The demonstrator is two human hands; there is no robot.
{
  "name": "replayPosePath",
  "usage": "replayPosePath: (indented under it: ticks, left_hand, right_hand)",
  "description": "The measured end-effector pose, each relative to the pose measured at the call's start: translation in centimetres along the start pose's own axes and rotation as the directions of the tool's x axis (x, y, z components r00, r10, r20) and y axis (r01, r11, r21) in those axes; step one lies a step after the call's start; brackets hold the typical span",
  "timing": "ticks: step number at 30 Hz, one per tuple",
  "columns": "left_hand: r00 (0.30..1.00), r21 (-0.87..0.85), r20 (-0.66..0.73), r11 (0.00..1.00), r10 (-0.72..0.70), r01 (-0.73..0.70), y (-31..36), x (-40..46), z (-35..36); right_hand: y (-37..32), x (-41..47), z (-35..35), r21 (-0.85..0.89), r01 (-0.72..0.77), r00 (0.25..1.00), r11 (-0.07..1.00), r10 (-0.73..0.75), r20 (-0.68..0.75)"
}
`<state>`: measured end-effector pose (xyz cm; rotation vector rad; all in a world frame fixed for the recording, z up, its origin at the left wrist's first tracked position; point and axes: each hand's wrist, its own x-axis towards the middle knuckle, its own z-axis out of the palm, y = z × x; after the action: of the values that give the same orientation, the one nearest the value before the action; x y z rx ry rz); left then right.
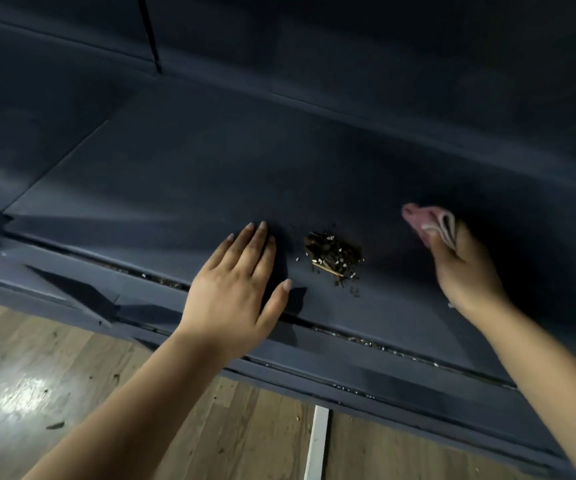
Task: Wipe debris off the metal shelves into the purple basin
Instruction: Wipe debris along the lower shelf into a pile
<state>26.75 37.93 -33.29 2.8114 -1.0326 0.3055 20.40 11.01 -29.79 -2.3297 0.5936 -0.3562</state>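
Brown debris (333,255) sits gathered in 1 small pile on the dark metal shelf (182,174), so sweeping looks partly done; no purple basin is in view. Pile lies between the 2 hands: left hand (236,289) flat and open just beside it, right hand (459,268) gripping a pink cloth (425,220).

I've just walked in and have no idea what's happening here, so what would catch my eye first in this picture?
First, the small heap of brown debris with pale specks, sitting on the dark metal shelf near its front edge. The left hand lies flat with straight fingers just left of the heap, and the right hand grips a folded pink cloth to its right. The purple basin is not in view.
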Motion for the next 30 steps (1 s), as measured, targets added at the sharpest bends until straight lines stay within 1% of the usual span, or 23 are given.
replayPosePath:
  ticks: [2,4,8,10,12,14,17,20,22,26,29,30]
  left_hand:
    - [1.000,-0.007,0.001,1.000,0.029,-0.029,-0.2,-0.1,-0.2]
    - [0.998,-0.017,-0.018,0.998,0.068,-0.068,-0.8,-0.4,-0.6]
    - [0.989,-0.002,-0.075,0.992,0.127,-0.127,-4.4,-1.7,-2.1]
    - [0.991,0.007,-0.059,0.992,0.123,-0.123,-7.4,-2.4,-2.4]
    - [0.995,0.015,-0.017,0.995,0.098,-0.097,-10.1,-3.1,-2.3]
    - [0.994,0.026,0.002,0.994,0.110,-0.110,-11.7,-3.7,-1.9]
    - [0.989,0.010,-0.044,0.990,0.143,-0.142,-12.3,-3.9,-0.7]
    - [0.983,0.013,-0.108,0.989,0.150,-0.149,-12.3,-3.8,0.2]
    - [0.979,0.008,-0.133,0.988,0.155,-0.156,-12.4,-3.8,0.4]
    - [0.965,0.001,-0.184,0.982,0.187,-0.190,-12.6,-3.7,0.4]
    - [0.951,0.009,-0.231,0.978,0.207,-0.210,-12.7,-3.6,0.7]
    - [0.945,0.013,-0.245,0.975,0.217,-0.221,-12.7,-3.6,0.8]
  right_hand:
    - [0.2,-1.9,0.0,-0.143,-0.091,0.993,0.985,0.079,-0.086]
    - [-0.1,-3.3,0.9,-0.200,-0.141,0.982,0.970,0.112,-0.150]
    - [-2.1,-5.5,2.6,-0.172,-0.181,0.950,0.968,0.126,-0.287]
    - [-3.1,-6.5,3.5,-0.173,-0.202,0.933,0.964,0.135,-0.335]
    - [-4.0,-6.8,4.3,-0.168,-0.233,0.921,0.958,0.162,-0.354]
    - [-4.8,-6.6,5.1,-0.170,-0.262,0.912,0.950,0.186,-0.366]
    - [-5.8,-6.2,6.2,-0.194,-0.299,0.892,0.934,0.201,-0.405]
    - [-7.6,-5.9,7.9,-0.200,-0.295,0.892,0.934,0.194,-0.409]
    - [-9.3,-5.7,9.6,-0.232,-0.272,0.895,0.934,0.157,-0.418]
    - [-13.5,-4.8,13.7,-0.274,-0.184,0.920,0.944,0.068,-0.385]
    - [-16.3,-4.4,15.9,-0.239,-0.074,0.938,0.968,-0.013,-0.346]
    - [-16.7,-4.3,16.2,-0.231,-0.068,0.949,0.971,-0.009,-0.314]
